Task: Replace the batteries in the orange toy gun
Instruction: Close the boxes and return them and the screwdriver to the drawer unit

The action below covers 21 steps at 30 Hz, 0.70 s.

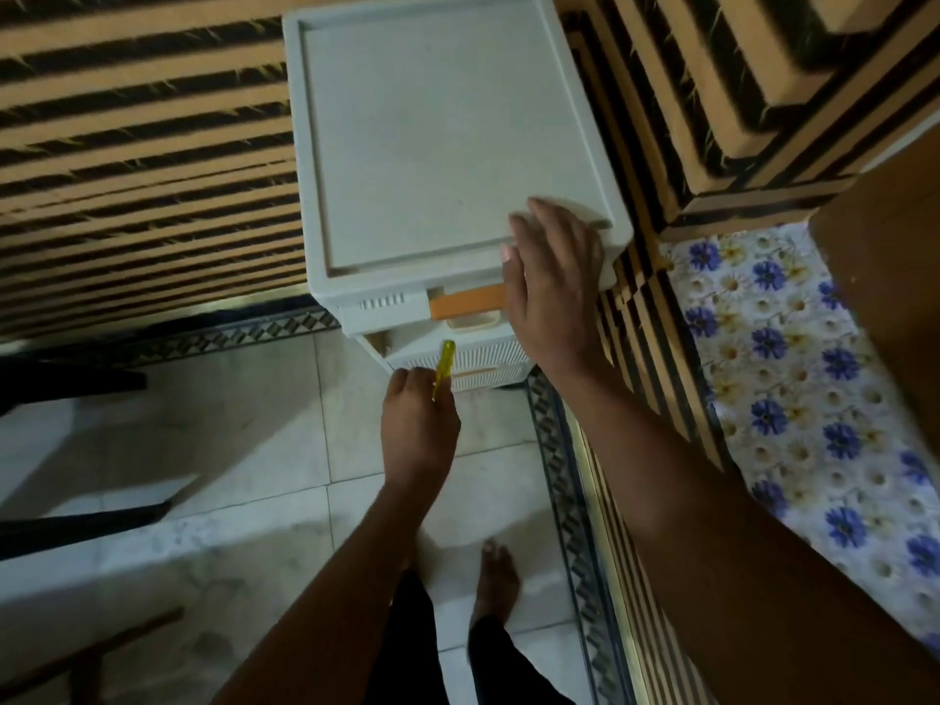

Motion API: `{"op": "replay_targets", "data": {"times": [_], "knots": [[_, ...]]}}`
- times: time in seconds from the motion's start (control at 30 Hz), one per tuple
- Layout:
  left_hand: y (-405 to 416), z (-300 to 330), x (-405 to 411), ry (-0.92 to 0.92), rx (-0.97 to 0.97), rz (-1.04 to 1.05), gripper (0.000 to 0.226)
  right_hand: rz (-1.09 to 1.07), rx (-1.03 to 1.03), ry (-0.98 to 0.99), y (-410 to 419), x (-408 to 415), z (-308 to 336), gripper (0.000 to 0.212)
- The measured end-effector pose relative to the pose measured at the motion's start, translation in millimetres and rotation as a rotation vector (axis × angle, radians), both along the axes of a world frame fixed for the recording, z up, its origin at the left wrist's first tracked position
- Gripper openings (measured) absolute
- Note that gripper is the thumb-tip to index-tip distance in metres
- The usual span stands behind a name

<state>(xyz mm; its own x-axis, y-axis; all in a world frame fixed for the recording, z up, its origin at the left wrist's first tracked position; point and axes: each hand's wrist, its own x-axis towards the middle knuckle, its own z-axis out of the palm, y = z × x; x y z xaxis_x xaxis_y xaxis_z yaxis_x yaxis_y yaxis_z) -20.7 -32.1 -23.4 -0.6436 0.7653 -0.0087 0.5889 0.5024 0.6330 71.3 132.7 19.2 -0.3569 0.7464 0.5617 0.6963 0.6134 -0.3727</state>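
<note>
A white plastic drawer cabinet point(437, 134) stands on the floor below me, seen from above. Its top drawer has an orange handle point(465, 301), and a lower drawer point(473, 361) with a ribbed front shows beneath. My left hand point(417, 424) grips a yellow-handled screwdriver point(441, 367) in front of the lower drawer. My right hand point(554, 277) lies with straight fingers over the cabinet's front right corner, just right of the orange handle. No toy gun or batteries are in sight.
Striped orange-and-black fabric point(142, 160) lies left of the cabinet and cushions point(753, 94) right of it. A floral mat point(793, 379) covers the right side. White floor tiles point(244, 440) spread below, with my bare foot point(496, 577) on them.
</note>
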Motion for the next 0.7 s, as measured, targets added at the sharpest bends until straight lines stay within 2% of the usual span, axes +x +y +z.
{"op": "replay_targets", "data": {"times": [0.1, 0.37, 0.47, 0.6, 0.67, 0.7], "knots": [[30.5, -19.9, -24.6, 0.04, -0.13, 0.023, 0.019, 0.014, 0.056, 0.003, -1.0, 2.4, -7.8, 0.041], [87.1, -77.0, -65.9, -0.138, -0.305, 0.278, 0.027, 0.015, 0.137, 0.07, 4.2, 0.9, -20.1, 0.038], [101.1, -83.3, -65.5, -0.163, -0.285, 0.323, 0.03, 0.033, 0.147, 0.1, 6.3, 2.0, -22.0, 0.035], [110.1, -87.1, -67.0, -0.21, -0.303, 0.282, 0.035, 0.045, 0.163, 0.103, 10.3, 3.1, -25.8, 0.036], [129.7, -87.2, -76.2, -0.294, -0.284, 0.254, 0.043, 0.042, 0.173, 0.103, 10.8, 2.5, -27.6, 0.036], [134.5, -108.6, -80.6, -0.336, -0.251, 0.222, 0.048, 0.038, 0.178, 0.105, 10.1, 1.9, -28.0, 0.037]]}}
